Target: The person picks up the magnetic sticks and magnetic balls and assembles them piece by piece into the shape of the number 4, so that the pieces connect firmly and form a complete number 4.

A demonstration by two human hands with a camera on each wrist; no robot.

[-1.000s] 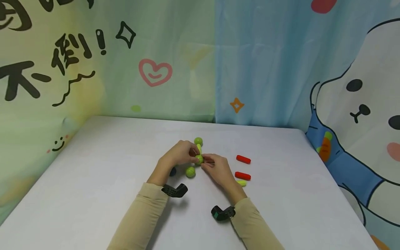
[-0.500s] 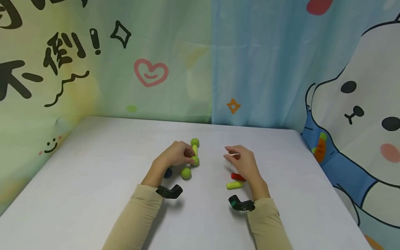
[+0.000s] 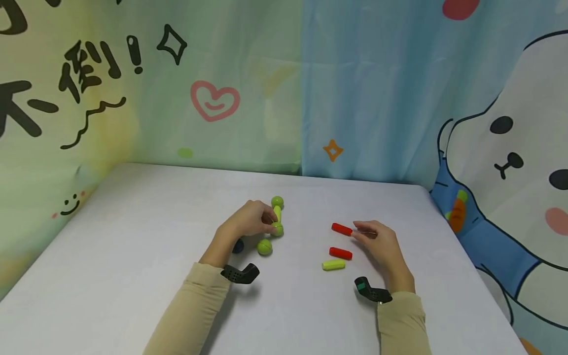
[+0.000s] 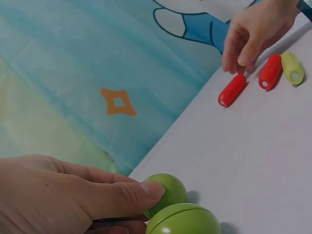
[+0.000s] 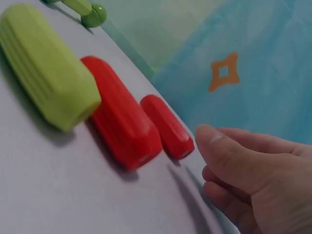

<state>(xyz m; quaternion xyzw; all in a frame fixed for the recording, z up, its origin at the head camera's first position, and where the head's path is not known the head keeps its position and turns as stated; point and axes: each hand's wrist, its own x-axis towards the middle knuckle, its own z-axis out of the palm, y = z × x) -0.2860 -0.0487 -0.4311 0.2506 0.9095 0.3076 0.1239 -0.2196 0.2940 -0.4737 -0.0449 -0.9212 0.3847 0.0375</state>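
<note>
My left hand [image 3: 250, 219] pinches a green ball [image 3: 278, 229] between thumb and fingers. That ball sits at the near end of a yellow-green rod [image 3: 277, 213], with another green ball [image 3: 277, 201] at the far end. A loose green ball [image 3: 264, 247] lies just in front of the left hand. My right hand [image 3: 381, 241] is at the right end of the far red rod [image 3: 341, 229], thumb and fingers slightly apart with nothing between them. In the right wrist view, a small gap shows between the thumb tip and this red rod [image 5: 168, 127].
A second red rod [image 3: 340, 253] and a yellow-green rod [image 3: 334, 265] lie nearer me, left of the right hand. A dark blue ball [image 3: 238, 246] sits partly hidden beside the left wrist. The white table [image 3: 177, 207] ends at a printed curtain [image 3: 248, 133].
My right hand has let go of the green ball and rod piece and moved right, passing over the rods to the far red rod's right end. The left hand keeps its pinch.
</note>
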